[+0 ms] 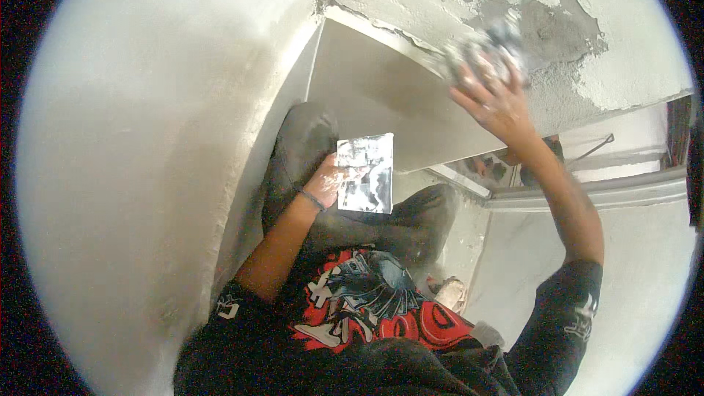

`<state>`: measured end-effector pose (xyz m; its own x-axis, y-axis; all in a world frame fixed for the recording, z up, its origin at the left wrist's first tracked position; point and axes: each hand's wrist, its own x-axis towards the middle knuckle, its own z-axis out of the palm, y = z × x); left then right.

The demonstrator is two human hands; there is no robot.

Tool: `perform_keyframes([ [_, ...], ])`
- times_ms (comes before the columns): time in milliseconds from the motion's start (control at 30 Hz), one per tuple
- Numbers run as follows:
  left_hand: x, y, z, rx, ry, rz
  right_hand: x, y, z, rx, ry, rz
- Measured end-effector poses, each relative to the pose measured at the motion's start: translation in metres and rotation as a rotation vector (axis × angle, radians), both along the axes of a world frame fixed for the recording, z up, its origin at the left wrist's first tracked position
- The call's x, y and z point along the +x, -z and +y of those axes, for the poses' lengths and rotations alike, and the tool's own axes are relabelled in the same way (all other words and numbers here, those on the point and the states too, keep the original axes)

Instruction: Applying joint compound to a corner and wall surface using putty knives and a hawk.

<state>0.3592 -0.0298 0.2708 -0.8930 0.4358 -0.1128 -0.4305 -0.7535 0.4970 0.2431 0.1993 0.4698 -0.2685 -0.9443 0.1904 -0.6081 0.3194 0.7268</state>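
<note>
A peeling, grey-patched wall (561, 33) adjoins a smoother wall (139, 161).

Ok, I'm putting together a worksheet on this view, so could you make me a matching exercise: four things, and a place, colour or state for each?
1. Flat square plate
2. T-shirt
3. Right hand
4. Bare patch

A. Black with a partly red print
B. Grey, amid flaking white paint
C. Held in the left hand
D. Raised, a blurred object at its fingers

Pairs: 1-C, 2-A, 3-D, 4-B
</note>
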Motion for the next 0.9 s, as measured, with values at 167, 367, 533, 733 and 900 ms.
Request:
perform_keyframes([
  [167, -0.001, 0.014, 0.001, -0.04, -0.014, 0.007, -0.054, 0.019, -0.112, 0.065, -0.204, 0.124],
  [367, -0.003, 0.003, 0.004, 0.032, 0.007, 0.089, -0.11, 0.029, -0.138, 0.079, -0.241, 0.129],
  [533, -0.002, 0.005, 0.0, -0.037, 0.009, 0.083, -0.111, 0.02, -0.149, 0.136, -0.245, 0.122],
  [733, -0.002, 0.008, 0.001, -0.065, 0.014, 0.083, -0.108, 0.024, -0.15, 0.103, -0.163, 0.176],
  [900, -0.003, 0.01, 0.0, -0.069, 0.008, 0.071, -0.099, 0.02, -0.119, 0.1, -0.105, 0.09],
])
